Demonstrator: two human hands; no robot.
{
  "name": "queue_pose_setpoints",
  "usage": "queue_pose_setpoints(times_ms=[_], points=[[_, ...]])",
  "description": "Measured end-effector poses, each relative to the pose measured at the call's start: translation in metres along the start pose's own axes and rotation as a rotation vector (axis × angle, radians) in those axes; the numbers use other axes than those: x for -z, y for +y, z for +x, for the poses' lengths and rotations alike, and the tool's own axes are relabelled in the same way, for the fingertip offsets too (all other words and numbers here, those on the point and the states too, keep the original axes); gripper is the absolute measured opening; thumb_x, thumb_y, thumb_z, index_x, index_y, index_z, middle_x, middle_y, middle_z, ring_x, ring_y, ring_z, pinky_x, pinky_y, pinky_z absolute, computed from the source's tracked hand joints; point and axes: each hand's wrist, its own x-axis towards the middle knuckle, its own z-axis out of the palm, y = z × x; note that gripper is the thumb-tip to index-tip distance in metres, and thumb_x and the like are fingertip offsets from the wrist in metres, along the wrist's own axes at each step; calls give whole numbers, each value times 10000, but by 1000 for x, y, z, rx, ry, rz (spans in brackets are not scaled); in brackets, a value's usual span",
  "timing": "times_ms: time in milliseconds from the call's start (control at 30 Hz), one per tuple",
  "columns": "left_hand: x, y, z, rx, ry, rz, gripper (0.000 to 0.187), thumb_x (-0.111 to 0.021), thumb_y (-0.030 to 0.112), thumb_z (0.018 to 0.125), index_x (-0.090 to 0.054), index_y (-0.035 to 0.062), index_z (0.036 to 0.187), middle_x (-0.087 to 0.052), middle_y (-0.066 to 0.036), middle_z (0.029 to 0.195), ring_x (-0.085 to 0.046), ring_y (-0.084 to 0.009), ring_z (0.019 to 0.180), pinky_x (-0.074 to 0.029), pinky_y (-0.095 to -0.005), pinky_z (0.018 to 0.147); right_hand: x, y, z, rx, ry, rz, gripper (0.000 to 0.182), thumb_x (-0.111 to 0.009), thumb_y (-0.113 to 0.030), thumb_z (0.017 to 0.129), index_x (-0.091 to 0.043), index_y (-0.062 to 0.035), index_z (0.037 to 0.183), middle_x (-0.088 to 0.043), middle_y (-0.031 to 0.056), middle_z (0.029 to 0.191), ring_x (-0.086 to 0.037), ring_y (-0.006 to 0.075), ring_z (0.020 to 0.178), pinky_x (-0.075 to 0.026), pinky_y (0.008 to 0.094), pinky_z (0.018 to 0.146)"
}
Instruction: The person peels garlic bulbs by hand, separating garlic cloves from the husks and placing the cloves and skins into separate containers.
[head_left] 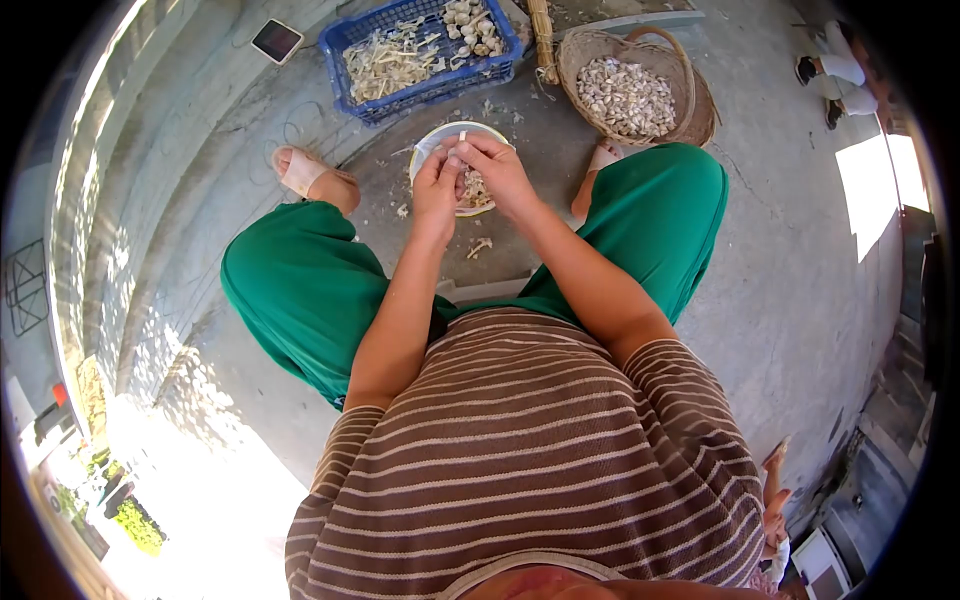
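My left hand [437, 190] and my right hand [498, 175] meet over a white bowl [478, 127] on the ground between my feet. Their fingers are pinched together around a small pale garlic clove [462, 136], whose tip shows between the fingertips. Inside the bowl lie pale garlic bits [474, 188], partly hidden by my hands. Beyond the bowl stands a blue plastic basket [435, 91], with garlic bulbs [473, 28] on its right and dry skins and stalks [393, 62] on its left. To the right, a wicker basket [697, 88] with an arched handle holds many loose cloves [626, 97].
A dark-screened device [277, 41] lies on the concrete left of the blue basket. A straw bundle [542, 38] rests between the baskets. Garlic scraps [480, 246] dot the floor. Another person's legs [843, 70] show at upper right, and part of someone [775, 500] at lower right.
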Motion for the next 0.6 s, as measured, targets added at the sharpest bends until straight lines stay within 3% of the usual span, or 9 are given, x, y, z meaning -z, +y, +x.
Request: queue_pose_setpoints(times_ms=[33, 67, 133, 167, 233, 367, 533, 600], points=[[-1, 0, 0, 0, 0, 1, 208, -487, 171, 942, -546, 29, 1082, -548, 1, 824, -479, -56, 675, -406, -210, 571, 2, 3, 4, 225, -18, -256, 228, -591, -168, 887, -641, -35, 1065, -611, 29, 865, -567, 127, 743, -463, 254, 643], [-3, 0, 0, -23, 47, 29, 205, -473, 169, 946, -547, 45, 1091, -537, 9, 812, -463, -51, 660, -395, -207, 558, 6, 6, 7, 226, -17, -255, 228, -591, -168, 887, -641, -35, 1065, -611, 29, 865, -567, 127, 743, -463, 254, 643], [-5, 2, 0, -43, 94, 59, 205, -458, 168, 950, -548, 61, 1100, -526, 18, 800, -447, -46, 644, -384, -205, 546, 10, 1, 8, 433, -47, -560, 232, -583, -137, 892, -625, -37, 1097, -585, 2, 812, -559, 92, 756, -460, 231, 645], [-5, 3, 0, -63, 106, 72, 203, -445, 170, 953, -543, 72, 1101, -512, 23, 787, -431, -42, 632, -376, -205, 540, 9, 2, 6, 432, -45, -560, 232, -583, -137, 892, -625, -37, 1097, -585, 2, 812, -559, 92, 756, -460, 231, 645], [-9, 7, -2, -83, 119, 84, 201, -432, 171, 956, -538, 82, 1102, -498, 29, 774, -414, -38, 620, -367, -205, 534, 4, 1, -1, 105, -64, -336, 233, -578, -138, 897, -604, -29, 1101, -571, -9, 783, -542, 57, 704, -452, 207, 593], [-11, 5, -3, -114, 94, -86, 171, -432, 223, 967, -509, 73, 993, -483, 22, 744, -398, -38, 602, -358, -198, 520, -2, -7, -7, 85, -45, -354, 220, -589, -134, 890, -567, -25, 1080, -563, -11, 758, -525, 35, 642, -435, 185, 539], [-8, 4, -4, -111, 71, -110, 228, -426, 271, 975, -485, 75, 875, -461, 22, 678, -384, -35, 561, -329, -202, 476, -6, -7, -8, 36, -27, -82, 197, -600, -116, 882, -518, -40, 1044, -558, -3, 732, -511, 24, 612, -428, 183, 526], [0, 2, -2, -124, 88, 264, 263, -416, 278, 975, -532, 56, 893, -530, -34, 657, -492, -108, 555, -391, -263, 493, -6, -6, -8, 98, -23, -223, 193, -599, -136, 879, -537, -33, 1031, -587, 29, 735, -559, 72, 623, -457, 224, 550]])
